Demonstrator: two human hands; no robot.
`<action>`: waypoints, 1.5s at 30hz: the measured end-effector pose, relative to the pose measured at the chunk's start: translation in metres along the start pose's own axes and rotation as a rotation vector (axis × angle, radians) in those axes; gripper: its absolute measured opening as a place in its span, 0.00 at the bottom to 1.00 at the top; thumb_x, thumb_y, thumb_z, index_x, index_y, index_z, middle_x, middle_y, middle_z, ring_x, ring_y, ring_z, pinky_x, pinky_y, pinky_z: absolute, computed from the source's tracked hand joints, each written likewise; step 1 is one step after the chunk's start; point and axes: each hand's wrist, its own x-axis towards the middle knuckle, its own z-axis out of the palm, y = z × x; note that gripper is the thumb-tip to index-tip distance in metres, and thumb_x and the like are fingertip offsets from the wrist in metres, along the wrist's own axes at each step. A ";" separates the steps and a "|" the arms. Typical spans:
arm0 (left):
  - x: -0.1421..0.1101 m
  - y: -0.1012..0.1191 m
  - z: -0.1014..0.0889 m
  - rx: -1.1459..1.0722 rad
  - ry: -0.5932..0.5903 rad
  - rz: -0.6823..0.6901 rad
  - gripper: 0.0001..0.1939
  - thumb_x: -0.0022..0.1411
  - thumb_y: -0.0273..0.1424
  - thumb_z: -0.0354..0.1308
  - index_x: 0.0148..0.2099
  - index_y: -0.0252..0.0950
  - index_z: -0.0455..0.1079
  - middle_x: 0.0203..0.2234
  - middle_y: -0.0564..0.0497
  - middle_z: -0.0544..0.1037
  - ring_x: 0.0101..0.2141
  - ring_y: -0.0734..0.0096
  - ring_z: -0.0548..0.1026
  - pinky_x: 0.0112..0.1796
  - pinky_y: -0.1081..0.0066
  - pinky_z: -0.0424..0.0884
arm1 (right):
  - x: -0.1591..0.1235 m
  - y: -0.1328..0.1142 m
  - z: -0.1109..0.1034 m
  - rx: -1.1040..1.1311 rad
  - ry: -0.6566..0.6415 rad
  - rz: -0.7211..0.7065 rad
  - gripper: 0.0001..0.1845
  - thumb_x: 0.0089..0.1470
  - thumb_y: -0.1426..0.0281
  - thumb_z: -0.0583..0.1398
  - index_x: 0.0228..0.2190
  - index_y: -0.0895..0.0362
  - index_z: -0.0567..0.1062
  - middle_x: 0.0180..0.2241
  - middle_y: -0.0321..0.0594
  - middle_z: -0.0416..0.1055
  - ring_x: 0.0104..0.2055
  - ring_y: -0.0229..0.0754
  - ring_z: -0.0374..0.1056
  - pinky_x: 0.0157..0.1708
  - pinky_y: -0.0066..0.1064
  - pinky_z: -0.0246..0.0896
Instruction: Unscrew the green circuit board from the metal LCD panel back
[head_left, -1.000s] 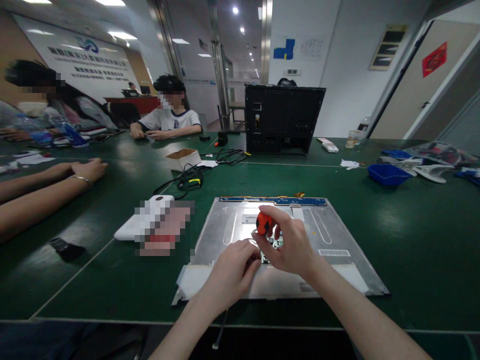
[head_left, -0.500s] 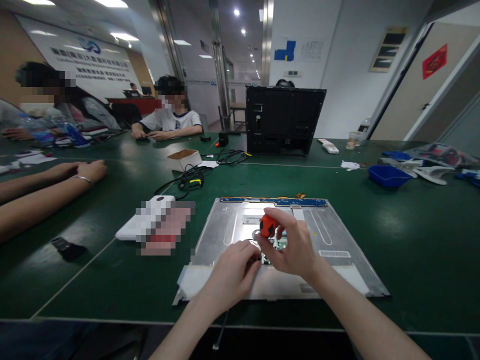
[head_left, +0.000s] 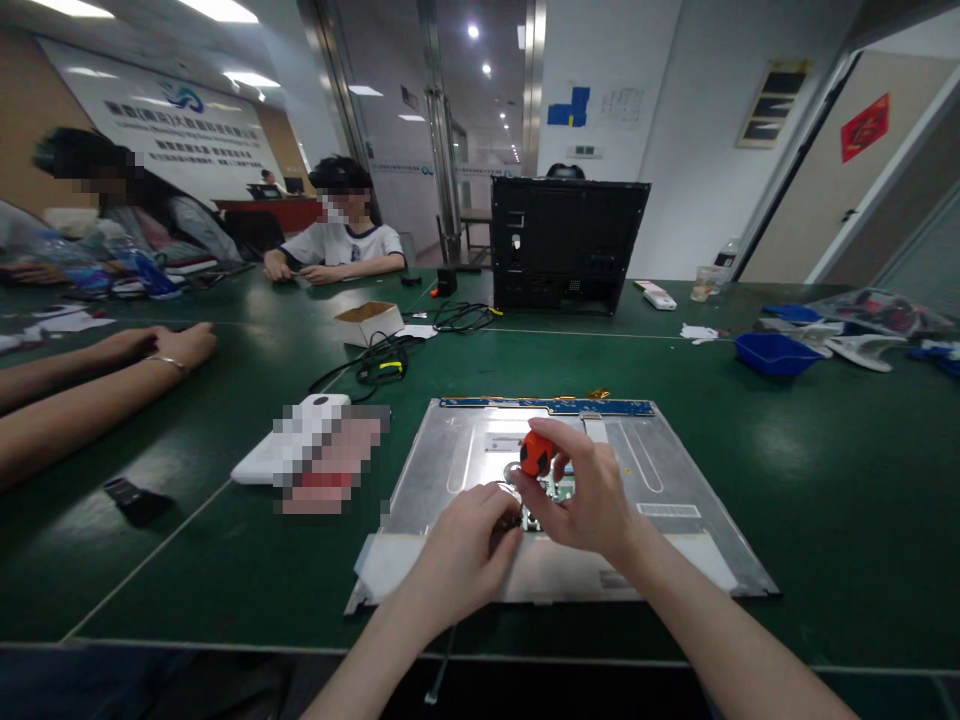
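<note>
A flat metal display panel [head_left: 675,470] lies on the green table [head_left: 825,470] in front of me, with a blue circuit strip [head_left: 547,406] along its far edge. My right hand [head_left: 585,495] is closed round a screwdriver with an orange and black handle [head_left: 535,454], held upright over a small board near the panel's middle. My left hand [head_left: 469,545] rests on the panel's near part with its fingers pinched beside the screwdriver's tip; what they hold is hidden.
A black computer case [head_left: 566,240] stands at the back. A blue tray [head_left: 772,352], black cables [head_left: 386,362], a small cardboard box [head_left: 367,318] and a white device [head_left: 289,450] lie around. Other people's arms [head_left: 82,390] rest at the left; one person [head_left: 337,235] sits opposite.
The screwdriver handle has sunk slightly and my right hand's fingers have shifted on it. My left hand stays in place.
</note>
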 end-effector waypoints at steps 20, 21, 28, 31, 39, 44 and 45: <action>0.015 0.008 -0.037 0.063 0.071 -0.111 0.11 0.65 0.38 0.51 0.37 0.38 0.70 0.33 0.48 0.77 0.36 0.63 0.75 0.37 0.66 0.69 | 0.009 0.103 -0.087 0.352 0.098 1.027 0.33 0.35 0.51 0.72 0.29 0.52 0.58 0.11 0.22 0.62 0.12 0.33 0.57 0.12 0.21 0.47; 0.023 0.006 -0.042 0.101 0.057 -0.098 0.11 0.65 0.37 0.51 0.37 0.38 0.71 0.33 0.48 0.78 0.36 0.62 0.75 0.39 0.65 0.69 | 0.005 0.112 -0.089 0.411 0.104 1.099 0.34 0.31 0.51 0.73 0.27 0.52 0.58 0.10 0.23 0.62 0.12 0.32 0.56 0.12 0.21 0.47; 0.092 -0.014 -0.052 0.285 -0.116 -0.093 0.08 0.59 0.27 0.54 0.41 0.36 0.71 0.38 0.46 0.79 0.39 0.61 0.75 0.41 0.66 0.68 | -0.017 0.146 -0.084 0.543 0.089 1.221 0.36 0.25 0.45 0.72 0.23 0.53 0.60 0.11 0.24 0.61 0.12 0.31 0.56 0.12 0.20 0.42; 0.107 -0.020 -0.046 0.308 -0.174 -0.089 0.09 0.55 0.25 0.55 0.40 0.36 0.72 0.37 0.46 0.79 0.37 0.62 0.76 0.38 0.69 0.68 | -0.025 0.148 -0.083 0.588 0.107 1.236 0.35 0.27 0.45 0.72 0.22 0.53 0.60 0.12 0.24 0.60 0.12 0.30 0.56 0.12 0.20 0.44; 0.111 -0.021 -0.035 0.336 -0.196 -0.136 0.06 0.58 0.29 0.52 0.31 0.37 0.69 0.30 0.48 0.77 0.33 0.64 0.74 0.34 0.71 0.64 | -0.035 0.141 -0.084 0.676 0.154 1.251 0.34 0.29 0.46 0.72 0.23 0.54 0.61 0.16 0.26 0.64 0.13 0.28 0.53 0.12 0.20 0.44; 0.117 -0.022 -0.041 0.335 -0.219 -0.139 0.08 0.57 0.33 0.52 0.27 0.38 0.66 0.24 0.52 0.72 0.27 0.67 0.70 0.30 0.72 0.60 | -0.036 0.138 -0.078 0.690 0.152 1.251 0.32 0.28 0.47 0.72 0.23 0.55 0.63 0.17 0.28 0.67 0.14 0.28 0.55 0.12 0.20 0.44; 0.119 -0.021 -0.043 0.332 -0.224 -0.134 0.08 0.57 0.33 0.52 0.27 0.37 0.65 0.23 0.53 0.72 0.27 0.67 0.69 0.29 0.72 0.60 | -0.036 0.138 -0.078 0.690 0.154 1.250 0.32 0.28 0.47 0.72 0.23 0.55 0.63 0.17 0.28 0.67 0.14 0.29 0.56 0.12 0.20 0.44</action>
